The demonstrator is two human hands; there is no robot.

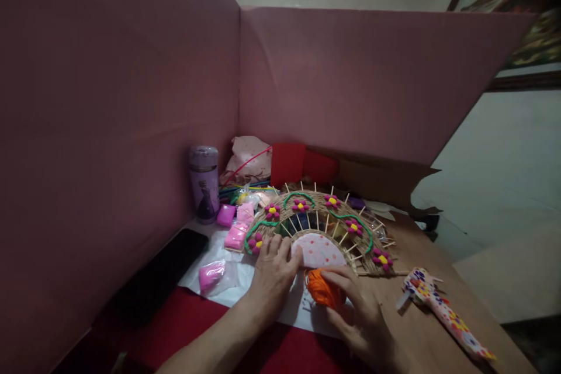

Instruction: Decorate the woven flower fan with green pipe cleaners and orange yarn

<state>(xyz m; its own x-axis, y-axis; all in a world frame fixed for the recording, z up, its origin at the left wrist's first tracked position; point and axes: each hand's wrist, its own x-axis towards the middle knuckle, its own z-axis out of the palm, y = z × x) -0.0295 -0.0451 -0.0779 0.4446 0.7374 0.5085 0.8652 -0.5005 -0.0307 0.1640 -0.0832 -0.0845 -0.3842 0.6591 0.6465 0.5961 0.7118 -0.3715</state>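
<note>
A half-round fan-shaped craft of twine woven on thin sticks lies in front of me, with magenta and yellow flowers and green curved strands. Spotted pale fabric covers its half-round centre. My left hand rests on the lower left part of the craft, fingers extended and a little bent, thumb by the fabric. Below the fabric, my right hand has its thumb and fingers around a ball of orange yarn. Any strand between the two hands is too faint to make out.
A purple tumbler stands at the left beside pink packets and a dark phone-like slab. A flower-patterned wrapped object lies at the right. Pink panels enclose the back and left. Red material lies behind the craft.
</note>
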